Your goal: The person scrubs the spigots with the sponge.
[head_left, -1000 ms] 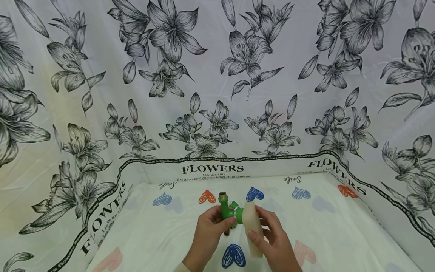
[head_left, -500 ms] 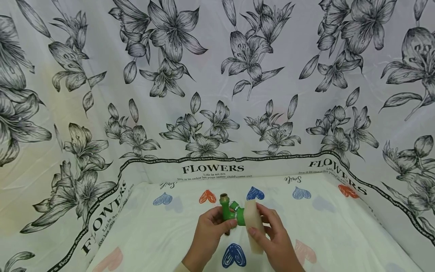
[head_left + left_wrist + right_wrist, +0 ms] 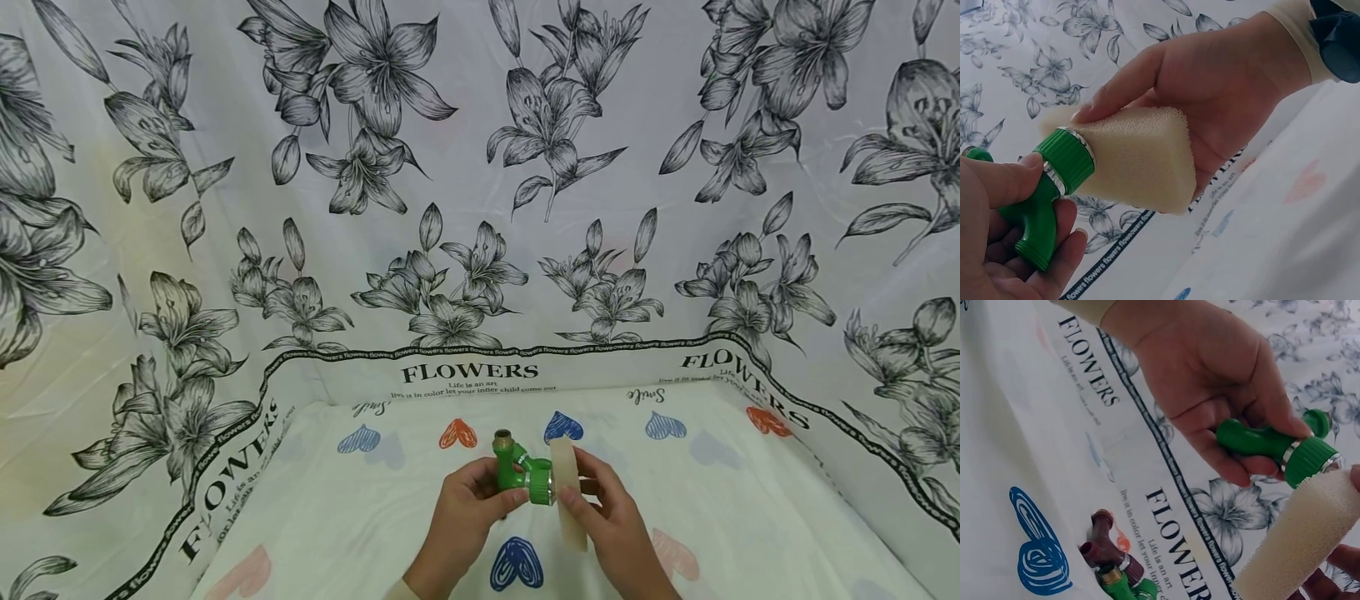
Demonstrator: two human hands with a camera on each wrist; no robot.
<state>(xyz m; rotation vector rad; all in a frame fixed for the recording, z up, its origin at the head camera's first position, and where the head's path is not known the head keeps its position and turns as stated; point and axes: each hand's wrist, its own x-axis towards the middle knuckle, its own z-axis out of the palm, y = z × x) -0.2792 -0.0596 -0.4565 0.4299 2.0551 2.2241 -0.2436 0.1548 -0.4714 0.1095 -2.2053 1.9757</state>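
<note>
1. Green Y-fitting [image 3: 513, 477], held beyond dk-blue heart print [image 3: 516, 564]. Pinched betw. thumb & fingers, lt. hand [image 3: 468, 504]. Prob. rigid, some wt., smooth; best held by body, clear of ribbed collar [image 3: 1071, 161].
2. Cream sponge [image 3: 1144, 159], beyond & rt. of heart; appears touching collar. Gripped, rt. hand [image 3: 611, 508]. Likely v. light, soft; hold broad sides.

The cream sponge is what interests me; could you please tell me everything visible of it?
The sponge is a thick, cream-coloured block with a porous, foam-like texture and fairly straight edges. The right hand pinches it, holding it roughly upright; one broad face sits against, or right beside, the collared end of the green fitting.
</note>
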